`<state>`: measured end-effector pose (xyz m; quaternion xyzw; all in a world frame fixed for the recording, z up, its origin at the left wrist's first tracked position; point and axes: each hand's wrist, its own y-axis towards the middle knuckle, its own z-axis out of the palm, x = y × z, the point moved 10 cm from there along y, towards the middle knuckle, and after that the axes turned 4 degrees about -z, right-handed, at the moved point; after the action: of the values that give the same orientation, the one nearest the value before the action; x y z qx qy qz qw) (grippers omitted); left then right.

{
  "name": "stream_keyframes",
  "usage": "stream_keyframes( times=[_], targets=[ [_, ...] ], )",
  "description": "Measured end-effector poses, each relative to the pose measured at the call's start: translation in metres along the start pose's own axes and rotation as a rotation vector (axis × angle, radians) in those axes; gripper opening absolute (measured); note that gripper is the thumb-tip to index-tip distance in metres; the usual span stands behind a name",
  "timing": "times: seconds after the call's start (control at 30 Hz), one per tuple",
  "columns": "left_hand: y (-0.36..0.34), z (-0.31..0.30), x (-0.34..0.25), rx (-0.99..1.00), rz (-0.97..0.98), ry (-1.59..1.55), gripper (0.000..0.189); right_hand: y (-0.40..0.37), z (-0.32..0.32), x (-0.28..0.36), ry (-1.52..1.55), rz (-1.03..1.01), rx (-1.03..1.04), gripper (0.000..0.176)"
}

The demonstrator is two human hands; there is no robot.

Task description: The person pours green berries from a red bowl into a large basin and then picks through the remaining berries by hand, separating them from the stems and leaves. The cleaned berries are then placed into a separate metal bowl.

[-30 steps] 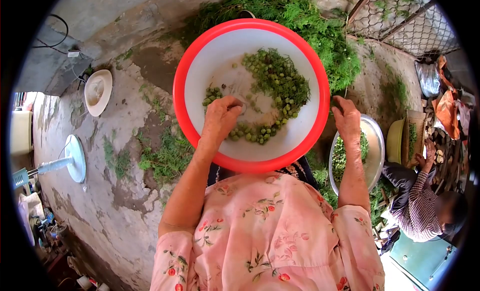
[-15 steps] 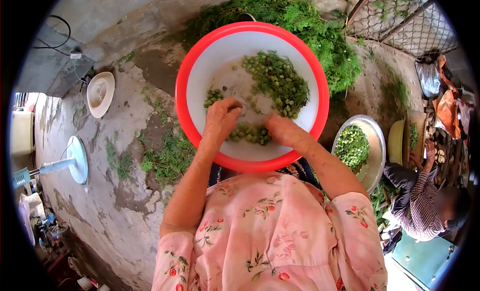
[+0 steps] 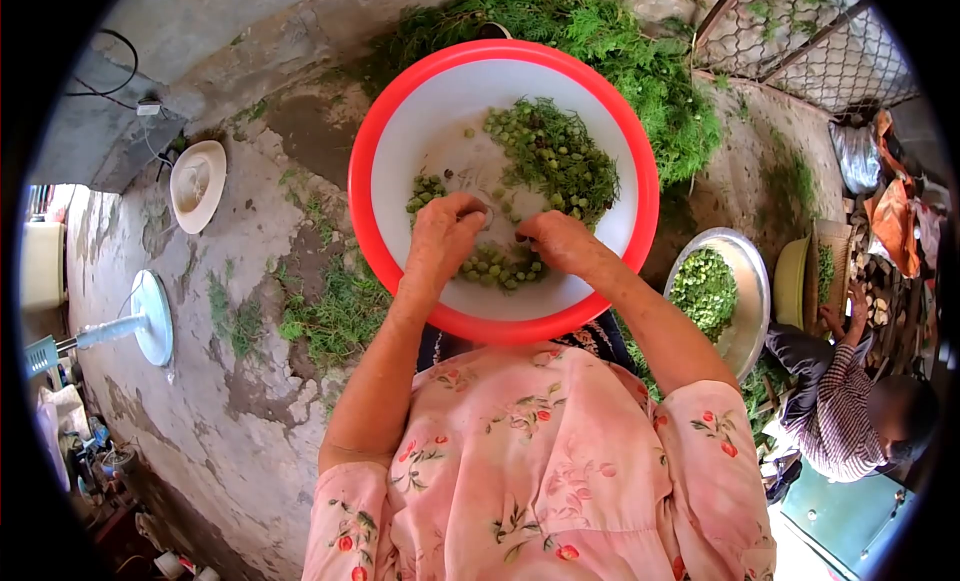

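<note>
A wide basin [image 3: 368,181] with a red rim and white inside sits in front of me. Feathery green sprigs with small, round green cones form a heap [image 3: 560,161] in its right half. Smaller piles of cones lie at the left [image 3: 425,191] and near side [image 3: 500,268]. My left hand [image 3: 446,231] is closed, fingertips pinched over the basin's middle beside the left pile. My right hand [image 3: 565,243] is closed too, its fingertips pinched just above the near pile. What either pinch holds is too small to make out.
Cut green branches [image 3: 640,71] lie behind the basin. A metal bowl [image 3: 755,281] of green pieces stands at right, near a seated person [image 3: 850,411] and a yellow basin [image 3: 792,281]. A straw hat [image 3: 198,186] and a pale blue fan [image 3: 152,318] are at left.
My right hand has moved slightly up and left, off the near pile toward the basin's middle. My left hand stays nearly in place.
</note>
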<state>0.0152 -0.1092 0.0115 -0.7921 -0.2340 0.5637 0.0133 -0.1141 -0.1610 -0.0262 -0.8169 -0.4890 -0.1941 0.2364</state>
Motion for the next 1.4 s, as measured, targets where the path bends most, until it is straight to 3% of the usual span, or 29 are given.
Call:
stream_keyframes(
  times=[0.13,0.33,0.53,0.73,0.83,0.93,1.07,1.4],
  targets=[
    [0.0,0.001,0.0,0.0,0.026,-0.007,0.02,0.003,0.009,0.02,-0.221,-0.167,-0.023,0.011],
    [0.0,0.0,0.001,-0.005,0.027,0.011,0.021,-0.001,0.028,0.029,-0.381,-0.146,0.107,0.016],
    [-0.001,-0.001,0.001,-0.009,0.023,-0.015,0.021,-0.004,0.044,0.033,-0.474,-0.17,0.237,0.01],
    [-0.001,-0.002,0.001,-0.003,0.009,-0.013,0.022,-0.002,0.039,0.025,-0.233,-0.132,0.209,0.011],
    [-0.002,0.0,0.002,0.002,0.035,-0.006,0.021,0.002,0.003,0.004,0.016,0.04,0.005,0.012],
    [-0.002,0.0,0.001,0.004,0.035,-0.013,0.021,-0.003,-0.022,-0.007,0.22,0.059,-0.098,0.013],
    [-0.001,0.0,-0.002,0.008,0.022,0.003,0.02,-0.01,-0.013,-0.017,0.072,0.082,0.109,0.018],
    [-0.001,-0.001,0.0,0.008,0.006,0.009,0.02,-0.019,0.012,0.012,-0.191,0.023,0.267,0.015]
  ],
)
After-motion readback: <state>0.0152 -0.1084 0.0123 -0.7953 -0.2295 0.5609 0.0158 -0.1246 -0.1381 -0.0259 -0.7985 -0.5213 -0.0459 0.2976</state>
